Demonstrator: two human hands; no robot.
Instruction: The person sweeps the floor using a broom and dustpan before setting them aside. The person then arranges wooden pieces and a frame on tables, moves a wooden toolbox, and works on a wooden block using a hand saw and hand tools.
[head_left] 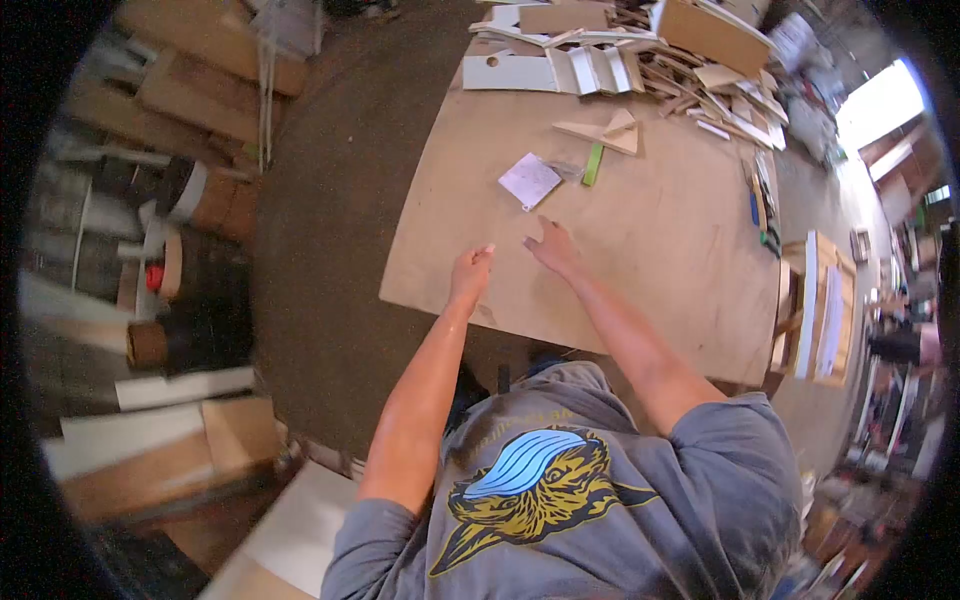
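My left hand [471, 276] is closed above the near part of the wooden table [640, 265]. A small pale bit shows at its fingertips, too small to name. To its right, my right hand [553, 247] is over the table with thumb and fingers apart, holding nothing that I can see. Just beyond it lies a pale square piece [530, 182] with faint marks on it. Beside that square are a crumpled clear plastic piece [568, 171] and a bright green strip [593, 165]. Light wooden offcuts [610, 131] lie behind the strip.
A heap of wood and white board scraps [690, 75] covers the table's far end. Hand tools [765, 205] lie along the right edge, near a wooden crate [825, 310]. Stacked boards [190, 85] and a dark roll [200, 335] stand on the left.
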